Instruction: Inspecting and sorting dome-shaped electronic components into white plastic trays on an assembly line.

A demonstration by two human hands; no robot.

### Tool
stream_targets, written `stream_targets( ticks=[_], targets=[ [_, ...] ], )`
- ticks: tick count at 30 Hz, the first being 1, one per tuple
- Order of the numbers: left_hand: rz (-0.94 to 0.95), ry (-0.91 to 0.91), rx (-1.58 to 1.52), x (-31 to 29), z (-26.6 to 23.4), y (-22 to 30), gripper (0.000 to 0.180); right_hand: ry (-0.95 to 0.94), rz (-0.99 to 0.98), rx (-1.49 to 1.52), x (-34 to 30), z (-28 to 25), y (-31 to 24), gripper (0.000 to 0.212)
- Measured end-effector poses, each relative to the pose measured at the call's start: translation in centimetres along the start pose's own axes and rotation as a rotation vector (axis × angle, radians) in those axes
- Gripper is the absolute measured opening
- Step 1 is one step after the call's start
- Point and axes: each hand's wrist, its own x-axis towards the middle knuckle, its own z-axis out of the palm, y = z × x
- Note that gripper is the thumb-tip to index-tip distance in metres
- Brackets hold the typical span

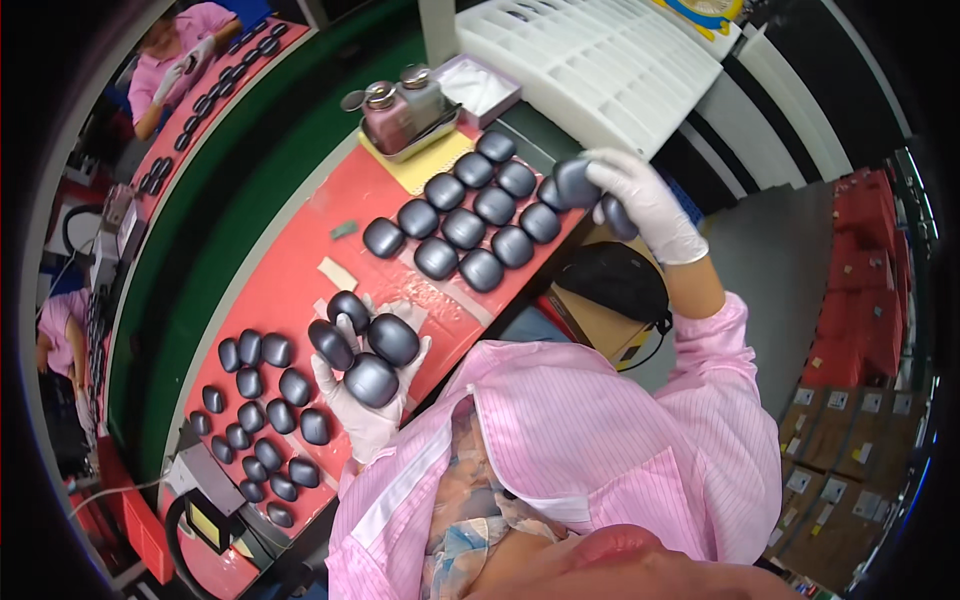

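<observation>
My left hand [368, 422], in a white glove, cradles several glossy dark grey rounded cases [371, 380] over the red table mat. Its fingers reach up between and around them. Out at the table's right edge, my gloved right hand [645, 205] grips a dark grey rounded case [574, 184], with a second one [619, 218] below it by the palm; both look slightly blurred. Just left of that hand, more of the same cases [463, 229] lie in rows on the mat. Another loose group of cases [282, 416] lies left of my left hand.
Pump bottles [388, 118] stand in a small tray on a yellow pad at the back. Beyond them are a white slotted rack [610, 60] and a shallow box [480, 88]. A lamp [208, 522] stands front left. Co-workers [180, 60] sit across the green strip.
</observation>
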Motion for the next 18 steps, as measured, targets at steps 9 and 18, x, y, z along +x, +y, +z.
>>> stream_targets(
  ticks=[9, 18],
  targets=[
    [-0.109, -0.017, 0.024, 3.7, 3.9, -4.4, 0.052, 0.169, -0.204, -1.169, 9.6, -12.9, 3.6, 0.036],
    [-0.283, -0.103, 0.064, 8.1, 7.8, -9.2, 0.056, 0.543, -0.365, -1.559, 17.7, -13.7, 7.7, 0.023]
  ],
)
